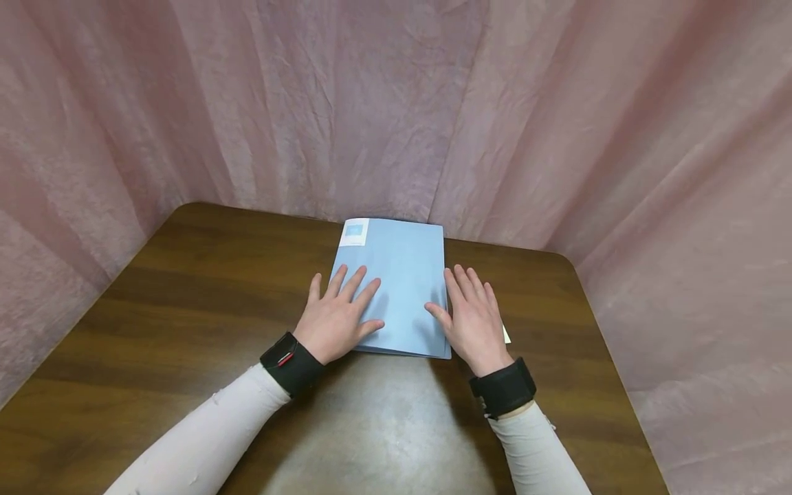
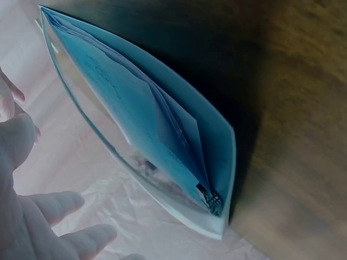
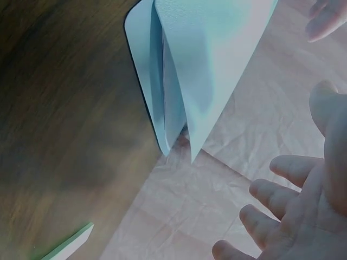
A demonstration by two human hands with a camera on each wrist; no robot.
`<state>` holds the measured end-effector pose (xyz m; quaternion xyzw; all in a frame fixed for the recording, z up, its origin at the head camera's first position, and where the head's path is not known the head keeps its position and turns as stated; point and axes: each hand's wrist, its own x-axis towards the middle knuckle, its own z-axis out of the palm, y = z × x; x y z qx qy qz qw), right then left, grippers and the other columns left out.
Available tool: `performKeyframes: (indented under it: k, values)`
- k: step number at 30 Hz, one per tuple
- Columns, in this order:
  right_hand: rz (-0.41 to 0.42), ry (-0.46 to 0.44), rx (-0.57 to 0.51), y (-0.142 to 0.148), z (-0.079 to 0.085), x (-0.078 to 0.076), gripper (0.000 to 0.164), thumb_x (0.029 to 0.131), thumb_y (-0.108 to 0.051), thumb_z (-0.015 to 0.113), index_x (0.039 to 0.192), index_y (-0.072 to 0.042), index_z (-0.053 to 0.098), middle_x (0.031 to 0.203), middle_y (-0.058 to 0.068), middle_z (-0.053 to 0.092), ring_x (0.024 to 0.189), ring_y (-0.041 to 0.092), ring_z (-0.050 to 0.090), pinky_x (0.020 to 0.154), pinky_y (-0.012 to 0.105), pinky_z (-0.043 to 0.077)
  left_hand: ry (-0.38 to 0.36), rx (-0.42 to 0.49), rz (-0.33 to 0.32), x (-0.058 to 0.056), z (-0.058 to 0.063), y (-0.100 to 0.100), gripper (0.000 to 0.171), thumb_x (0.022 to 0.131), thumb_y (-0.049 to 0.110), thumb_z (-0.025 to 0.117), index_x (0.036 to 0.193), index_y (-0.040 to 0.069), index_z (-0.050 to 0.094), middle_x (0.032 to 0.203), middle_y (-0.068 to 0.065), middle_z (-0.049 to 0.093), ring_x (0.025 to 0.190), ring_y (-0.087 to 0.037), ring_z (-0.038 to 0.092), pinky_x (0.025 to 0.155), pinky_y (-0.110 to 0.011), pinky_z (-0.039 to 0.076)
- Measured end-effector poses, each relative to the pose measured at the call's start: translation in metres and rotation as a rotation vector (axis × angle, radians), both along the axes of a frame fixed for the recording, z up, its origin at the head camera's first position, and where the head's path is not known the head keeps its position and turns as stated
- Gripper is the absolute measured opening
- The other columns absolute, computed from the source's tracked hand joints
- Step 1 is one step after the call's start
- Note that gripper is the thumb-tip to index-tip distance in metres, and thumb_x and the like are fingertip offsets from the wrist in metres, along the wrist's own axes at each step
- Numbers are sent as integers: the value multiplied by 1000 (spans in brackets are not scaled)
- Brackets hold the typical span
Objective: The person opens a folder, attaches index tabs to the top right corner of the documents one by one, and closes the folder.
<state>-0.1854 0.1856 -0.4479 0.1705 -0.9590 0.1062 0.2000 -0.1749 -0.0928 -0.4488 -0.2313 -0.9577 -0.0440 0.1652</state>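
Note:
A light blue file folder (image 1: 399, 289) lies closed on the table, its white label (image 1: 354, 232) at the far left corner. My left hand (image 1: 334, 322) is over the folder's left side, fingers spread and straight, holding nothing. Over its right edge is my right hand (image 1: 475, 324), with straight fingers and the thumb held out. In the left wrist view the folder (image 2: 217, 130) gapes at its near end, showing papers (image 2: 108, 81) inside and a dark fastener (image 2: 209, 200) near the spine. The right wrist view shows the folder's cover (image 3: 217, 59) lifted slightly at the open side.
A thin white piece with a green edge (image 3: 70, 244) lies on the table right of the folder, mostly hidden by my right hand in the head view. The brown wooden table (image 1: 204, 295) has rounded far corners. Pink curtains (image 1: 396, 103) hang behind and at both sides.

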Motion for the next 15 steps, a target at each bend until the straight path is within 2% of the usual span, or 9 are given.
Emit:
performKeyframes:
  k: [9, 15]
  values:
    - [-17, -14, -1, 1, -4, 1, 77, 95, -61, 52, 152, -9, 44, 155, 15, 39, 146, 34, 29, 114, 55, 18, 33, -18, -56, 4, -4, -1, 79, 86, 67, 60, 149, 20, 51, 155, -10, 41, 141, -40, 35, 104, -69, 23]
    - [-16, -22, -10, 1, -5, 2, 78, 95, -61, 52, 152, -10, 44, 155, 14, 39, 146, 34, 28, 114, 56, 18, 0, -32, -90, 8, -8, 2, 86, 81, 70, 64, 150, 21, 49, 155, -11, 40, 142, -41, 34, 105, -69, 22]
